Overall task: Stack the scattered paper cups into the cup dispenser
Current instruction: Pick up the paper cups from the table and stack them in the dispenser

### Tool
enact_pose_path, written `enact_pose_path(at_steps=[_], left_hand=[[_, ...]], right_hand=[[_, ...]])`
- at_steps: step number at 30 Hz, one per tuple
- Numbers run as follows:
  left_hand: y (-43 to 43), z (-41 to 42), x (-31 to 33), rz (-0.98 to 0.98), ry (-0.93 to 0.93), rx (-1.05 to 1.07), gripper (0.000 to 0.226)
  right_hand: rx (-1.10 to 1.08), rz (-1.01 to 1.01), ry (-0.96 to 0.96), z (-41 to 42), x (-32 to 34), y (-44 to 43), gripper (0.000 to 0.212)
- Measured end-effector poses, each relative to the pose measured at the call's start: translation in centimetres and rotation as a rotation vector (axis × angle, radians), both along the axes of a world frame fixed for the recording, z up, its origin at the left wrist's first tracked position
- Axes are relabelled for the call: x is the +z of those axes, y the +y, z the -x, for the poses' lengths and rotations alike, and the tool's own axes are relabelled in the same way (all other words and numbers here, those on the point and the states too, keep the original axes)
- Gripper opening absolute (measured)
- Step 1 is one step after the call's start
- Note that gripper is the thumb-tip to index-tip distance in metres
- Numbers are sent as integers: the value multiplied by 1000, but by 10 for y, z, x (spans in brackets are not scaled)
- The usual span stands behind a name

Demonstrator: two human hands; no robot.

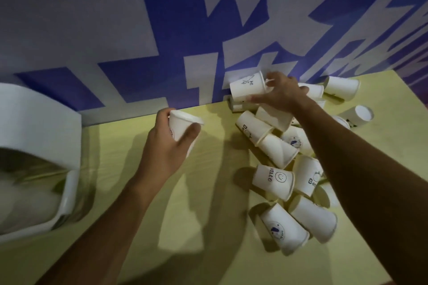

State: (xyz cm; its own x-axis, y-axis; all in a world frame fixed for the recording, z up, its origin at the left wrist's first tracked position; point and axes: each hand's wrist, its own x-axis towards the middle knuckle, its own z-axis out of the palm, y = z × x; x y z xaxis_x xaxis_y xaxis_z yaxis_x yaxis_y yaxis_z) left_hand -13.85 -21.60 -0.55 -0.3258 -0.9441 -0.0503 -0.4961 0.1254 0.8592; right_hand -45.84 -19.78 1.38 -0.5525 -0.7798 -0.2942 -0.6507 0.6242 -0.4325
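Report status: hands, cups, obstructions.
Left hand grips white paper cup. Right hand holds white "Hi" paper cup. Loose white cups heaped on yellow table, right side.

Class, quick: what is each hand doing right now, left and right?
Left hand: closed round a paper cup.
Right hand: closed on the Hi cup.

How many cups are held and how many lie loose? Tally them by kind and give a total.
Held cups: 2, the near cup in the left grip, the Hi cup in the right grip.
Loose cups on the table: 11 plainly shown; the right arm part-hides a few more.
Total: 13 at least.
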Motion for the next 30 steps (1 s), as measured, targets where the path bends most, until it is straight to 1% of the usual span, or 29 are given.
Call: enact_pose_path(at_steps=[2,6,9,11,12,13,15,16,19,20,22,24,27,30], left_hand=[[5,-14,3,-29,73,55,74],[8,-40,10,-77,147,119,66],[9,-61,13,-87,189,118,62],[9,-75,12,-99,220,114,63],[10,-82,11,-105,235,110,64],[11,-89,11,-113,252,106,65],[15,-103,12,-124,277,88,68],[17,-110,13,-129,284,75,69],[24,-133,19,-132,305,22,68],[26,-142,20,-126,303,5,68],[29,-159,23,-124,296,-16,66],[33,-175,26,-127,289,-18,63],[39,-199,31,-104,262,-15,59],[48,-222,40,-85,261,-19,61]], right_hand=[[0,20,-36,-5,-1,0,84],[-5,56,-59,-15,0,2,81],[-49,111,-201,-20,-2,-1,80],[-88,132,-231,-25,-3,-3,83],[-108,141,-243,-30,-2,-3,85],[-122,150,-251,-32,-4,-3,93],[-135,144,-214,-35,-11,-4,119],[-110,130,-182,-39,-12,-5,125],[-22,71,-93,-55,-13,-9,129],[-21,62,-66,-61,-13,-10,128],[-15,32,11,-73,-15,-12,120],[-18,33,59,-87,-15,-14,118],[-66,123,37,-111,-13,-13,103],[-124,258,-46,-141,-3,-2,102]])
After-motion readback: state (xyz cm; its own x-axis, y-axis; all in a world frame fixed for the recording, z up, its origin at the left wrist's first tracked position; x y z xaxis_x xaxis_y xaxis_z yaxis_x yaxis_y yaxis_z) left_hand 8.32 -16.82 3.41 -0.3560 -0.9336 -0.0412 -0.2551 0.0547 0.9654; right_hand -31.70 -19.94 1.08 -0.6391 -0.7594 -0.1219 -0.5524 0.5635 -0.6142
